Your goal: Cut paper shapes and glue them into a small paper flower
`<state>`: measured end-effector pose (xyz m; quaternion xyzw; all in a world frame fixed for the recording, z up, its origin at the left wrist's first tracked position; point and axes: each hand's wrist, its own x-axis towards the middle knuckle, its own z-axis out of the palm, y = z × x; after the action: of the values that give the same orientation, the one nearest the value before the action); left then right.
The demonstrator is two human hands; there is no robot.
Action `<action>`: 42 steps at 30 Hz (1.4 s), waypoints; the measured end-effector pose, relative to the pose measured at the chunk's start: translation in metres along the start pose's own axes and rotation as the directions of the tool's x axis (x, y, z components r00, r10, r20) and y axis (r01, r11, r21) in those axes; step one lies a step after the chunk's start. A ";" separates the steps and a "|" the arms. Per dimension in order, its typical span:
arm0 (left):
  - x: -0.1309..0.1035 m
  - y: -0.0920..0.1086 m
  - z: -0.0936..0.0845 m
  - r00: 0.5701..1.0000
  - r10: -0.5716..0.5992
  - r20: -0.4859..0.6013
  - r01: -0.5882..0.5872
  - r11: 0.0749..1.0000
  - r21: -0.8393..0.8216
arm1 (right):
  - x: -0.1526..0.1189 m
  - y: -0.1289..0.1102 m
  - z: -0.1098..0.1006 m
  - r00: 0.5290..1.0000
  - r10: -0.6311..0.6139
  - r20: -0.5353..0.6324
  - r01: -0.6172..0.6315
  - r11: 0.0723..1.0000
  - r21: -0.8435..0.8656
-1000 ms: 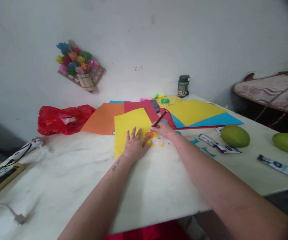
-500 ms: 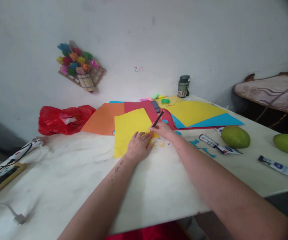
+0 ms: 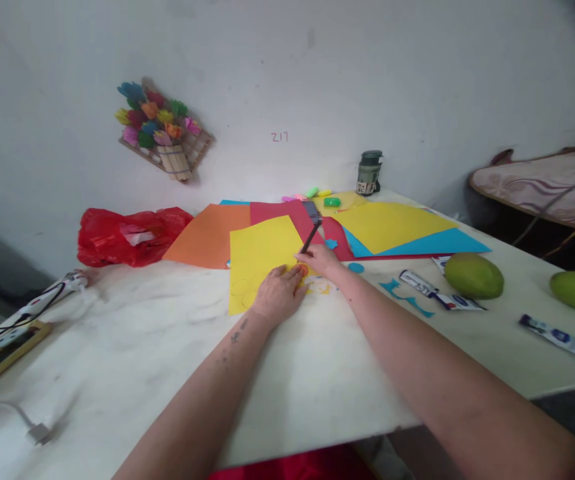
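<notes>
My right hand (image 3: 321, 260) pinches a dark pencil (image 3: 310, 237) low on its shaft, its tip hidden behind my fingers. Flat on a sheet of yellow paper (image 3: 262, 247) lies my left hand (image 3: 280, 293), open, its fingertips against a small orange-red disc (image 3: 302, 269). Faint round outlines are drawn on the sheet's lower left. Yellow paper scraps (image 3: 320, 288) lie just right of my left fingers. Beyond my right wrist are a blue paper circle (image 3: 356, 268) and a blue cut-out (image 3: 331, 244).
Orange paper (image 3: 207, 237) and a red plastic bag (image 3: 130, 237) lie left. More yellow paper (image 3: 392, 223) over blue is at right, with glue tubes (image 3: 562, 338), green fruit (image 3: 474, 275) and blue scraps (image 3: 407, 300). A power strip (image 3: 4, 353) sits at the left edge.
The pencil has tipped, its upper end now lower and further left. My right hand has shifted slightly; my left hand stays on the paper. The whole view has moved a little.
</notes>
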<state>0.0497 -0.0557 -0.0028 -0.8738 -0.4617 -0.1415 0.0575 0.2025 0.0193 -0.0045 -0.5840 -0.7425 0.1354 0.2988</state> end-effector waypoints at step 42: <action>0.001 0.002 -0.003 1.000 -0.013 0.026 0.013 1.000 0.005 | 0.001 0.005 0.001 0.999 -0.046 -0.007 0.046 0.997 0.065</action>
<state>0.0510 -0.0570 0.0003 -0.8724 -0.4684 -0.1293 0.0526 0.2050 0.0221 -0.0077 -0.5571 -0.7500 0.1510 0.3230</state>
